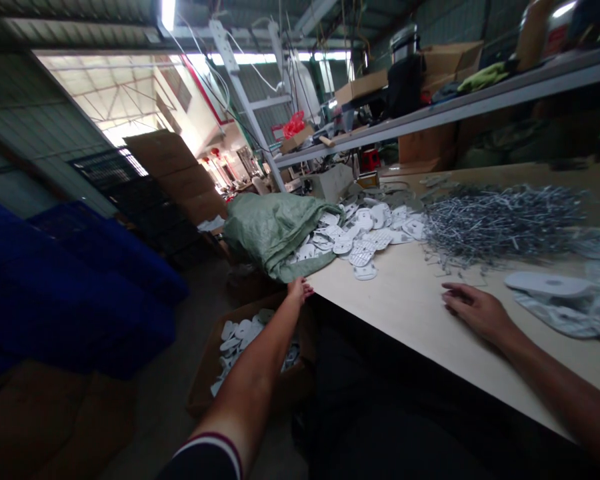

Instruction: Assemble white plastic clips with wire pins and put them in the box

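Note:
My left hand [300, 290] is at the table's near edge, its fingers curled at the lower rim of a green woven sack [265, 227]. White, flat, rounded plastic plates [365, 250] spill from the sack's mouth onto the table. Over the tabletop to the right is my right hand [473, 310], fingers loosely bent and apart, with nothing in it. Just beyond it lies a tangled heap of thin bent metal wires [505, 223]. Larger white sole-shaped pieces [550, 285] are stacked right of that hand.
Below my left arm, a cardboard box [200, 383] on the floor holds more white plates. Blue crates [105, 267] stand at the left, near stacked cartons [175, 170]. A shelf [460, 107] with boxes and a green glove runs above the pale table [395, 293].

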`<state>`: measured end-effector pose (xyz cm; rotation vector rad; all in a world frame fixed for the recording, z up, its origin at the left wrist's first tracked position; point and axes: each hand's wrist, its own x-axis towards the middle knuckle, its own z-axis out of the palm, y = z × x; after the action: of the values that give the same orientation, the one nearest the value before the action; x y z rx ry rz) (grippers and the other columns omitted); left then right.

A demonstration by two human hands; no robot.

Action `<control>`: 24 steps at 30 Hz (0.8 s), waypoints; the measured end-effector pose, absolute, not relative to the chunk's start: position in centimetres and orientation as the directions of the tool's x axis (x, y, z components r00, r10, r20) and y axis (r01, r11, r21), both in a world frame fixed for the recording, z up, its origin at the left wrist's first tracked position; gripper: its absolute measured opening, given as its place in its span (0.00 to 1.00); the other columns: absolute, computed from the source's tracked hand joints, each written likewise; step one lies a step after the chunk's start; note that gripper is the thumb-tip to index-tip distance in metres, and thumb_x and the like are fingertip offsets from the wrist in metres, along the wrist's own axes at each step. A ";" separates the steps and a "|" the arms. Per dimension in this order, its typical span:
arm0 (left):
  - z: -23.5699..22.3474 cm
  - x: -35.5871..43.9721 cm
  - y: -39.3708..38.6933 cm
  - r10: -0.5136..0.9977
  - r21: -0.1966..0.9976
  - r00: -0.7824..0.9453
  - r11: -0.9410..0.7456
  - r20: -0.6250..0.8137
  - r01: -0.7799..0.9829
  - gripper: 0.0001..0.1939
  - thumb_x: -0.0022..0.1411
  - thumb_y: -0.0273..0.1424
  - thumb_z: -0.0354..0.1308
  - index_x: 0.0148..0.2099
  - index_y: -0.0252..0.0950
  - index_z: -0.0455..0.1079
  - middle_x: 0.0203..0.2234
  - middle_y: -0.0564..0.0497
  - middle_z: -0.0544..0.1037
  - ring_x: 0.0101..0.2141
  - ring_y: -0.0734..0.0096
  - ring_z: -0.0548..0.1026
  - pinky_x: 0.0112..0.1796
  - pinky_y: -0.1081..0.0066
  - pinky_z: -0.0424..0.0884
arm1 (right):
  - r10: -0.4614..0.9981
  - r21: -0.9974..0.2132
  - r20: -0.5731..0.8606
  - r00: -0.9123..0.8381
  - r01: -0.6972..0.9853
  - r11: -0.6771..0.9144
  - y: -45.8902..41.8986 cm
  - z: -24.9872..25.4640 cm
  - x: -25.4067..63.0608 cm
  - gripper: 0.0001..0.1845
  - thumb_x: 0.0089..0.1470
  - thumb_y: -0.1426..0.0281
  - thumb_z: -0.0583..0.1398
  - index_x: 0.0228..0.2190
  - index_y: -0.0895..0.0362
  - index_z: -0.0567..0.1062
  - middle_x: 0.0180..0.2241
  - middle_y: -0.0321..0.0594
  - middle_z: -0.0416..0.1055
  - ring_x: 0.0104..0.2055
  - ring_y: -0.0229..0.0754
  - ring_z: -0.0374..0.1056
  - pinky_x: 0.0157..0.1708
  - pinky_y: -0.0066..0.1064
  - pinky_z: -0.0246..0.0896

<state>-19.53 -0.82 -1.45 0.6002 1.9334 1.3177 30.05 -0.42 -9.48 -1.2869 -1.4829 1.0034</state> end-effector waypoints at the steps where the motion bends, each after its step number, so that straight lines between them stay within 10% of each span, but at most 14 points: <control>1: -1.6 -19.9 -1.0 0.696 0.928 -0.651 0.371 -0.302 -0.034 0.18 0.74 0.40 0.63 0.58 0.33 0.73 0.48 0.45 0.79 0.41 0.65 0.80 0.41 0.63 0.82 | 0.993 -0.957 0.114 -0.044 0.262 0.121 -0.4 -9.5 30.1 0.37 0.49 0.47 0.67 0.53 0.58 0.80 0.40 0.47 0.82 0.36 0.52 0.80 0.42 0.44 0.75; 24: -5.0 -31.3 -3.5 0.368 0.973 -0.912 0.203 -0.180 -0.111 0.16 0.75 0.40 0.62 0.55 0.33 0.74 0.42 0.47 0.79 0.35 0.70 0.79 0.35 0.68 0.80 | 0.998 -0.931 0.062 0.019 0.363 0.050 -0.9 -9.1 30.2 0.37 0.49 0.43 0.68 0.52 0.56 0.82 0.40 0.47 0.84 0.39 0.57 0.81 0.47 0.50 0.76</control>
<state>-31.32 -3.52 -5.03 0.2400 2.1106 1.7572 30.23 -0.91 -9.13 -1.4446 -1.4779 0.9450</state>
